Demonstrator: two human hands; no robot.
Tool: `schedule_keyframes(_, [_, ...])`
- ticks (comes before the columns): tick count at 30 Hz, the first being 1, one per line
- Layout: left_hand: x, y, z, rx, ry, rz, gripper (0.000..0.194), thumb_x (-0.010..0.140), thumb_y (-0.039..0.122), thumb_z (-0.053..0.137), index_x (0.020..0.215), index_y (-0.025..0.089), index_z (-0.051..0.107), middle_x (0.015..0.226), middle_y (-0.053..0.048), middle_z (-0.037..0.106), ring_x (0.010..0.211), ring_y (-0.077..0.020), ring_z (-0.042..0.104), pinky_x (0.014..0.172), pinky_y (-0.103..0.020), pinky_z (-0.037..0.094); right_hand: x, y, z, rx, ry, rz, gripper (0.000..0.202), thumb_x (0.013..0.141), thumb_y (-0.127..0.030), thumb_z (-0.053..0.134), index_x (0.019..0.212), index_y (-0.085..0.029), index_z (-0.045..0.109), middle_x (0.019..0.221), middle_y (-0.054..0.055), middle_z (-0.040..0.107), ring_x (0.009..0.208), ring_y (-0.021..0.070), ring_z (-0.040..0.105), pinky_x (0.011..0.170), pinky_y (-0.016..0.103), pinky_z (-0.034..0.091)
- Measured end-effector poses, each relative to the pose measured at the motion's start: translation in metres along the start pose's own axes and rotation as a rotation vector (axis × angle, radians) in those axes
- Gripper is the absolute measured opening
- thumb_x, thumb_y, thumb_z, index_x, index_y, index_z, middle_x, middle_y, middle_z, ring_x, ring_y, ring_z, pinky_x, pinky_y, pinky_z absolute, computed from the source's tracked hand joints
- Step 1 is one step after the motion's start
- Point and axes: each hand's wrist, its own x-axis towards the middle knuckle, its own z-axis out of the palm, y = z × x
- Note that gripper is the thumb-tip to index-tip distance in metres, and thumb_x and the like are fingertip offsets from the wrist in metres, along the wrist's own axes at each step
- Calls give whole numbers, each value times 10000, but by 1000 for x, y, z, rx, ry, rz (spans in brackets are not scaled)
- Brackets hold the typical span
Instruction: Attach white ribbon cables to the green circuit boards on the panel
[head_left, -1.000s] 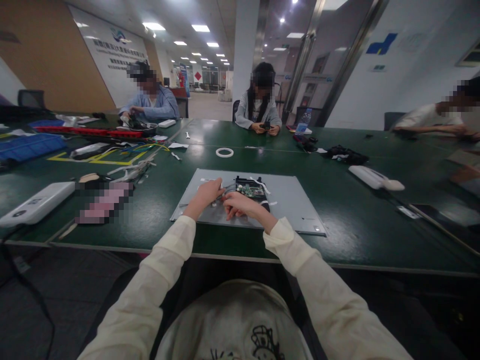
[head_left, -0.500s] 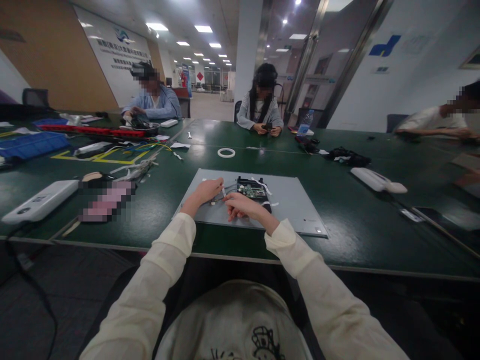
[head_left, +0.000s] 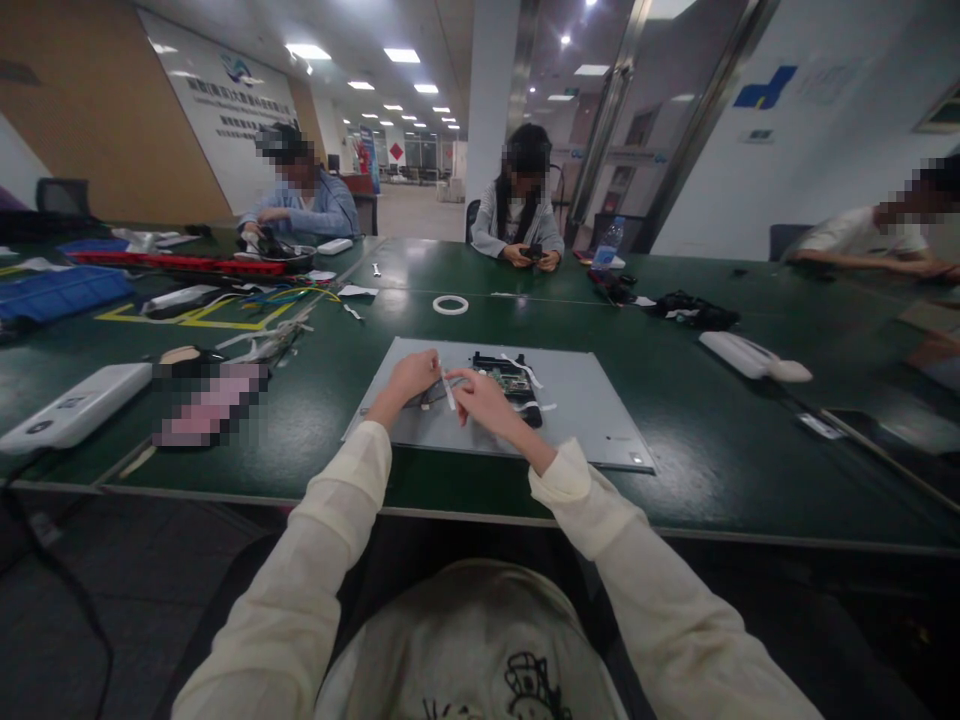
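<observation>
Over a flat grey panel [head_left: 592, 420] my two hands meet around a strip of white tape [head_left: 449, 392]. The fingertips of my left hand [head_left: 415, 376] are pinched on its upper end. My right hand [head_left: 486, 402] is closed on the strip from the other side, thumb and forefinger at its edge. Thin dark cables [head_left: 417, 401] lie on the panel below my left hand. Just right of the hands sits a black device with an exposed green circuit board [head_left: 512, 379]; my right hand hides part of it. White strips [head_left: 534, 374] stick to its right side.
A roll of white tape [head_left: 451, 305] lies beyond the panel. White power strips [head_left: 75, 405] [head_left: 750, 357] stand left and right. Blue trays [head_left: 64, 292], loose wires and a small wrench [head_left: 376, 269] are further left. Three people sit around the table.
My right hand has risen slightly and its lower fingers have drawn in. More of the white tape strip now shows between my hands. The view has shifted slightly.
</observation>
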Motion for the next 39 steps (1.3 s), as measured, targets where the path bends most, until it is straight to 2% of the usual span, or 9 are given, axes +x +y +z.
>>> schedule_keyframes(2, [-1,0,0,-22,19,-6,202,808,251,464,958,196,589,900,-87,673,816,-199,614,639,-244,392,-3,-3,-1,-167,118,-159,273,833,-190,424,1071,-180,558,581,-36,548,520,102,541,592,215,431])
schedule_keyframes(4, [-3,0,-1,-38,18,-6,205,807,250,469,963,195,591,897,-80,673,824,-194,612,647,-239,395,-8,-6,0,-321,127,-325,266,834,-237,474,1076,-179,569,742,13,605,688,134,570,726,266,439])
schedule_keyframes(6, [-4,0,-1,-36,16,-20,217,814,254,464,980,193,589,895,-79,672,829,-193,611,659,-239,401,-13,-8,3,-428,0,-519,312,823,-268,520,1119,-176,555,996,67,607,924,170,549,872,314,401])
schedule_keyframes(8, [-6,-1,-1,-35,30,-13,233,831,253,444,1007,187,582,903,-82,671,843,-191,610,685,-240,406,-17,-8,8,-514,-164,-675,386,810,-320,555,1166,-173,535,1205,94,523,1119,197,450,983,353,328])
schedule_keyframes(10, [-7,-2,-2,-45,50,18,251,853,250,415,1037,183,572,905,-84,669,853,-187,609,707,-241,409,-20,-6,12,-607,-256,-734,447,801,-381,568,1196,-176,524,1302,98,449,1219,218,347,1035,388,265])
schedule_keyframes(17, [-15,-7,-13,42,145,-65,288,897,254,329,1060,173,552,864,-97,657,826,-203,614,685,-259,414,-17,0,14,-793,-218,-601,405,900,-396,397,1263,-237,484,1373,72,373,1287,255,224,1045,498,195])
schedule_keyframes(22, [-20,-8,-19,62,197,-144,267,894,226,325,1058,193,533,884,-82,657,821,-202,623,681,-259,418,-1,12,3,-843,-183,-426,421,916,-423,337,1298,-276,436,1425,74,284,1327,288,135,1024,583,140])
schedule_keyframes(27, [-22,-6,-20,53,236,-159,248,897,233,324,1013,201,541,858,-71,657,810,-210,627,664,-263,419,17,33,-18,-904,-101,-237,442,928,-451,266,1329,-308,382,1450,69,230,1337,295,103,1008,600,128])
schedule_keyframes(39, [-23,-2,-17,45,121,-124,255,901,251,323,1041,198,530,900,-89,649,831,-213,624,691,-282,445,41,86,-86,-989,148,167,454,920,-466,246,1321,-305,385,1450,76,207,1328,322,119,976,631,182])
